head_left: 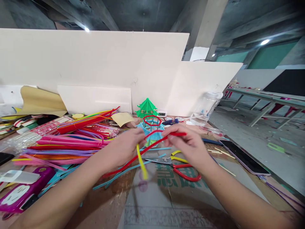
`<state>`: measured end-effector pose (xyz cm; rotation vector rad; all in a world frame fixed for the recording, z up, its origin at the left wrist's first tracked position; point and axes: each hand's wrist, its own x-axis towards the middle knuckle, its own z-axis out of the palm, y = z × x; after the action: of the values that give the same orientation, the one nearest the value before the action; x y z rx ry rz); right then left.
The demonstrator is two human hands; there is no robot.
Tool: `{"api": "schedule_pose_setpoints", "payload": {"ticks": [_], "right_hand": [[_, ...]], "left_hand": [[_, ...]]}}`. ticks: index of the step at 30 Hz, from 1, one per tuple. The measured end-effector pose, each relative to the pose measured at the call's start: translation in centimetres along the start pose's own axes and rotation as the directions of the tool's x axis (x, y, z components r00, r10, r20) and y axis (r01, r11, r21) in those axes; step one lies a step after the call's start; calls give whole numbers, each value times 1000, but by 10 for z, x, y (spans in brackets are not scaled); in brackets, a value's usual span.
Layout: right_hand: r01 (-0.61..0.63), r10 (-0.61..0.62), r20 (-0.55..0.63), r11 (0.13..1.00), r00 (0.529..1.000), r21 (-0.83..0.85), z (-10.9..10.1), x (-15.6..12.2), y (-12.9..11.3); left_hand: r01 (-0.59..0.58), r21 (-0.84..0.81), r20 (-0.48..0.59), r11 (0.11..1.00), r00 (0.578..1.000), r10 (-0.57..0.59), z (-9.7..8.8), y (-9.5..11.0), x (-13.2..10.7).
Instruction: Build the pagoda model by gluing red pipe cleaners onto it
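Observation:
My left hand [128, 144] is closed, with a short yellow pipe cleaner [143, 165] hanging from its fingers. A long red pipe cleaner [130, 162] slants up from below that hand into my right hand [187, 143], whose thumb and fingers pinch it. Another stretch of red bridges the two sets of fingertips; whether it is the same piece I cannot tell. Just beyond stands a small pavilion model with a green roof [147, 108], a red ring [152, 121] and a light-blue lower tier [154, 136]. Under my hands lie scissors [164, 161] with red and yellow handles.
Bundles of coloured pipe cleaners [69, 141] cover the left side, near a magenta box-shaped device [28, 190]. A phone [243, 157] lies at the right edge, a clear plastic jar [209, 103] behind it. White boards [95, 57] stand across the back. Loose blue pipe cleaners [114, 179] lie centrally.

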<state>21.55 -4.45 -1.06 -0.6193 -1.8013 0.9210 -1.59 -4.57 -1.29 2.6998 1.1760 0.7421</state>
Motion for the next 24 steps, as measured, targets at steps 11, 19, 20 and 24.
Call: {"api": "schedule_pose_setpoints", "payload": {"ticks": [11,19,20,24], "right_hand": [[157,-124,-468,987,875,32,-72,24,-4],[142,-106,-487,989,867,38,-78,19,-14],[130,-101,-494,991,864,25,-78,19,-15],[75,-81,-485,997,871,-32,-79,21,-11]], "left_hand": [[550,687,-303,475,810,-502,-58,-69,-25],[587,478,-9,654,747,-664,-39,-119,-25],[562,442,-10,699,782,-623,-42,-110,-22],[418,-257,-190,871,862,-469,-45,-65,-8]]}}
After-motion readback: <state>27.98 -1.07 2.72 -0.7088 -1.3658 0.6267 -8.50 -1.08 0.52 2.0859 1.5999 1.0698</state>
